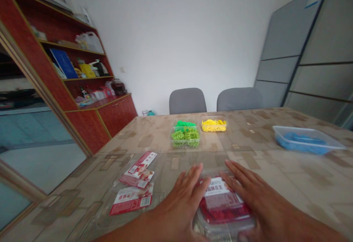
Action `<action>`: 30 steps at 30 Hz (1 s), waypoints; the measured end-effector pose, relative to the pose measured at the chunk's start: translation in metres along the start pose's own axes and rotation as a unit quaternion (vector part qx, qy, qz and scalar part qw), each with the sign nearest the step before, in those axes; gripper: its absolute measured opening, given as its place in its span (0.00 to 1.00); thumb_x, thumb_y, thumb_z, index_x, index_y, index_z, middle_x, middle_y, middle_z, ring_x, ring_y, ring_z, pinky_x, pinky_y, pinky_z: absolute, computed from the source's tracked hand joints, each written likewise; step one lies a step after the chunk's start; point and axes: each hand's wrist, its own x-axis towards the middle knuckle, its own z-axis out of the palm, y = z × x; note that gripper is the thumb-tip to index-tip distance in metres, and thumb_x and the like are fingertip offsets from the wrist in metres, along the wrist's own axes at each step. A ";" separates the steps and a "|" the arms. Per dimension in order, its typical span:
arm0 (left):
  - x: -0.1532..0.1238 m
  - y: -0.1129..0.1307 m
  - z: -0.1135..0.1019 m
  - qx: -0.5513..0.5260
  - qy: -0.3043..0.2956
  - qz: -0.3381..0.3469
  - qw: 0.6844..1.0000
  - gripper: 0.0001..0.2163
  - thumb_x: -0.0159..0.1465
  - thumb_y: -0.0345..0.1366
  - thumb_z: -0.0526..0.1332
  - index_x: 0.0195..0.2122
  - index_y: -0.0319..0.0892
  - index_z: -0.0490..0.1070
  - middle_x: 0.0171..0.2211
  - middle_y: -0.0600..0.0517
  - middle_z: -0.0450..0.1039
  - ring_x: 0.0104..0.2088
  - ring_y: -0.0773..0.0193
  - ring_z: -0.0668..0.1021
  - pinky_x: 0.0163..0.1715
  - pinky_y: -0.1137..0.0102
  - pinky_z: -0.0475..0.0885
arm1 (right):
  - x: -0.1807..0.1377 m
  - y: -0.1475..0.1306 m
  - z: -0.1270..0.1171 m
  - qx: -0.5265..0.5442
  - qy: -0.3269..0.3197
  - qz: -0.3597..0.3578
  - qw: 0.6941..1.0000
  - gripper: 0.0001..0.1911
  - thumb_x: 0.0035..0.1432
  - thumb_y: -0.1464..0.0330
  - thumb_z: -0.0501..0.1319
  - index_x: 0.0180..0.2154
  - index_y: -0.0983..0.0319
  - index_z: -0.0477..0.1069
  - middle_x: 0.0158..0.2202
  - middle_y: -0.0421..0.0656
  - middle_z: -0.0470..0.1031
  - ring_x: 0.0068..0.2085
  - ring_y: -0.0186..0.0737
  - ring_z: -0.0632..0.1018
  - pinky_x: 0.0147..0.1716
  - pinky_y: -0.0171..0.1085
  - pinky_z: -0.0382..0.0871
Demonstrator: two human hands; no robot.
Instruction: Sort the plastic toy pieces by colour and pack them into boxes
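tabletop (275, 168): box (223, 201) between hands (182, 198) (256, 194), tubs (185, 137) beyond

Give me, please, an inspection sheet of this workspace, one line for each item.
Surface: table with a beige-brown patterned top.
Job's things: clear box of red pieces with a labelled lid on it, at the near edge between both hands.
Clutter: two loose labelled lids to the left; two boxes of green pieces and a box of yellow pieces further back; blue tray to the right.
Grippers: left hand and right hand are open and flat, one on each side of the box, touching it.
Cables: nothing seen.
Surroundings: two grey chairs behind the table, red-brown shelf cabinet on the left, grey panels on the right.
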 end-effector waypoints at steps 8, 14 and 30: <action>-0.007 -0.010 -0.008 -0.072 0.008 -0.008 0.997 0.48 0.54 0.64 0.61 0.69 0.44 0.44 0.69 0.43 0.27 0.67 0.43 0.44 0.63 0.51 0.51 | 0.008 0.005 -0.019 0.060 -0.070 0.004 0.996 0.54 0.47 0.38 0.60 0.67 0.55 0.47 0.70 0.56 0.37 0.67 0.67 0.42 0.60 0.67 0.43; -0.007 -0.014 -0.007 -0.045 0.014 0.010 0.999 0.47 0.56 0.63 0.59 0.69 0.43 0.43 0.69 0.41 0.26 0.67 0.43 0.44 0.63 0.50 0.51 | 0.006 0.014 -0.007 0.060 -0.022 -0.024 0.998 0.53 0.47 0.40 0.62 0.67 0.52 0.46 0.70 0.52 0.35 0.67 0.68 0.43 0.60 0.68 0.41; 0.021 0.010 0.007 -0.020 0.061 -0.035 0.997 0.50 0.43 0.49 0.71 0.66 0.41 0.53 0.68 0.34 0.41 0.66 0.37 0.51 0.61 0.47 0.56 | 0.006 -0.003 -0.015 0.043 -0.058 -0.005 0.997 0.50 0.50 0.58 0.66 0.68 0.53 0.43 0.70 0.52 0.36 0.68 0.63 0.42 0.61 0.65 0.44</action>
